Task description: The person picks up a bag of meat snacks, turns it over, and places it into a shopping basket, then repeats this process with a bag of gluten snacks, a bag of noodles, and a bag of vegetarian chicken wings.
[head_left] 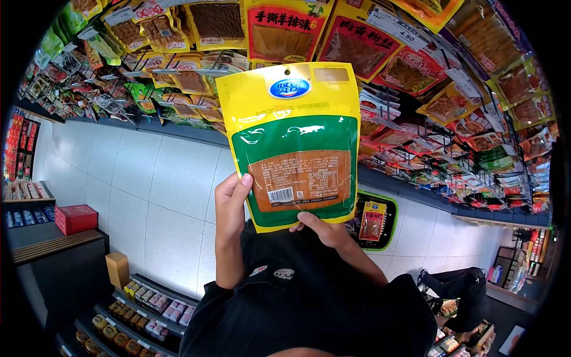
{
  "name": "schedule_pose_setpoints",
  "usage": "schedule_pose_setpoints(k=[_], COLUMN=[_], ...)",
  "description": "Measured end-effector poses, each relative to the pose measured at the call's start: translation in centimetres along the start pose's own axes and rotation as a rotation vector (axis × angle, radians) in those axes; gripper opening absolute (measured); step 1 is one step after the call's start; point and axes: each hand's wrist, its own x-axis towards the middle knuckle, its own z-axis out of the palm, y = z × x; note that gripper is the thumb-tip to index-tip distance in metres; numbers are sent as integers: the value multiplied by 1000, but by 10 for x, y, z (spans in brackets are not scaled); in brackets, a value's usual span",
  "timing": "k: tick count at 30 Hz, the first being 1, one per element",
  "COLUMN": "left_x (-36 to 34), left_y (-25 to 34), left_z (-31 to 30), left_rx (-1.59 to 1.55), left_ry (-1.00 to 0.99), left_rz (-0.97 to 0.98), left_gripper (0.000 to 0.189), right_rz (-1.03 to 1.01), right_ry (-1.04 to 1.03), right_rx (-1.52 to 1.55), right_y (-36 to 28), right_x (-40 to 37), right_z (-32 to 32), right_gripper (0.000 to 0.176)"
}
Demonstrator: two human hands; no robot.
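Observation:
A yellow and green snack packet (294,137) is held up in front of me, its back with the printed text and barcode facing me. My left hand (232,199) grips its left edge, thumb on the front and fingers behind. At the bottom edge, my right hand (321,229) pinches the packet with the thumb on top. Both hands are closed on this one packet. A blue oval logo and a small hang hole show at its top. Below and to the right, a black basket with a green rim (392,223) holds another packet (373,221) with a red and yellow front.
Hanging snack packets (285,30) fill the rack ahead, with a price tag (397,28) above some of them. Shelves of jars and cans (157,303) stand at lower left, near a red box (76,219). Another person's dark-clothed leg (455,282) shows at lower right. Pale tiles (166,172) cover the floor.

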Motion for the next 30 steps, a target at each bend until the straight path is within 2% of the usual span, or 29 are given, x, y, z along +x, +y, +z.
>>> schedule_pose_setpoints(k=[23,26,30], left_x=[-2,-3,-3], left_y=[1,1,0], left_z=[3,5,4], left_rx=[36,23,16], left_ry=[-6,6,4], left_rz=[13,13,15], left_gripper=[29,29,29], right_rz=[-58,-95,-88], right_ry=[13,-92,-87], right_rx=[-3,-89,-83], right_y=[1,11,10], right_x=[-2,-2,-3], right_z=[-6,-17,-17], right_gripper=[18,36,37])
